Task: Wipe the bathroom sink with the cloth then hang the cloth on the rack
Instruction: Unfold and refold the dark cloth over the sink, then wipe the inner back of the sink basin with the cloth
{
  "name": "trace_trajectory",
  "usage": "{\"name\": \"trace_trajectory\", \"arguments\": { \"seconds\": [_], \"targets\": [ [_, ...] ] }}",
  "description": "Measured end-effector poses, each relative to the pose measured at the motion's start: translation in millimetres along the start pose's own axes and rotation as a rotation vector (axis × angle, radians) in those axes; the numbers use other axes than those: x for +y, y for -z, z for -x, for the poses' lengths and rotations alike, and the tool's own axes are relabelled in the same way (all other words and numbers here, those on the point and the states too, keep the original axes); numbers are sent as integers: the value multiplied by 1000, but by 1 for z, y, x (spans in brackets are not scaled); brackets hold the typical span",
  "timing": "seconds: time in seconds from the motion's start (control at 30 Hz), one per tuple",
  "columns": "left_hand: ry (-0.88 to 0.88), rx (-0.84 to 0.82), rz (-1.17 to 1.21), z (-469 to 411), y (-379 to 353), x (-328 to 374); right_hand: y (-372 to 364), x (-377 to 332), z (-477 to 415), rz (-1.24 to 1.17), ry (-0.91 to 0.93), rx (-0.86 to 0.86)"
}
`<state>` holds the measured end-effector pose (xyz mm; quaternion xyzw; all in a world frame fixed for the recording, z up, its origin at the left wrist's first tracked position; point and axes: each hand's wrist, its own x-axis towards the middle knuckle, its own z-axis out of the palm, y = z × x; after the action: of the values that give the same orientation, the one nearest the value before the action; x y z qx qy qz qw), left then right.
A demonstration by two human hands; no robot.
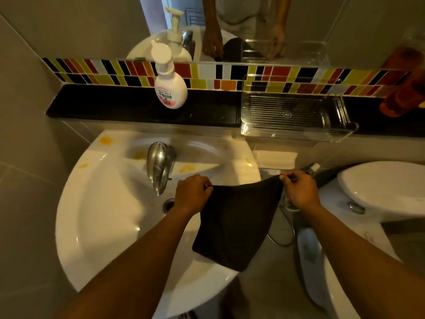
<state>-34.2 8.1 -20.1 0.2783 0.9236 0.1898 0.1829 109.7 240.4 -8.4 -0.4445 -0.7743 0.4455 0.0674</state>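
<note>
My forearms fill the near edge of the view, both reaching forward over the front rim of the sink (76,231).

Cloth (236,224): dark, square, hangs limp between my two hands, over the sink's front right rim, right of the tap (159,168). Top edge is stretched nearly taut; the lower corner droops free. Judgement: light, soft, no stiffness, will fold or bunch under any push. Not slippery; the weave looks coarse enough to grip. Whether it is damp or dry, I cannot tell.

Grip: left hand (192,195) pinches the top left corner, fingers curled shut around it. Right hand (301,189) pinches the top right corner between thumb and fingertips, the remaining fingers loosely bent. Neither hand holds anything else.

Pose: both wrists roughly level, knuckles up, hands spread well apart. Left hand sits just right of the tap's spout, above the drain (169,204); right hand sits beyond the sink's right edge.

Sink state: yellow smears (105,140) on the back left corner, others behind and beside the tap. Wiping not yet done, by that evidence.

Handling note: corner pinches suit spreading, not scrubbing. For wiping I would gather the cloth into one palm, flat pad down.
</note>
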Motion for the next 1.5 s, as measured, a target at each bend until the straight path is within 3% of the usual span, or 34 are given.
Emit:
{"name": "trace_trajectory", "arguments": {
  "seconds": [0.2, 0.43, 0.7, 0.8, 0.93, 1.23, 1.5],
  "targets": [
    [14, 53, -39, 0, -5, -4, -11, 0, 0, -27, -31, 53],
    [-86, 95, -68, 19, 5, -12, -34, 1, 30, -44, -23, -34],
    [-269, 337, -267, 24, 46, -23, -95, 13, 88, 443, 210, -173],
    [-246, 365, -382, 16, 64, -36, -116, 24, 93, 687, 257, -159],
    [-185, 312, -408, -1, 71, -52, -125, 38, 87, 780, 252, -130],
    [-88, 309, -327, -27, 65, -55, -137, 31, 57, 807, 272, 21],
    [9, 290, -277, -32, 68, -51, -138, -3, -22, 801, 385, -11]
  ]
}}
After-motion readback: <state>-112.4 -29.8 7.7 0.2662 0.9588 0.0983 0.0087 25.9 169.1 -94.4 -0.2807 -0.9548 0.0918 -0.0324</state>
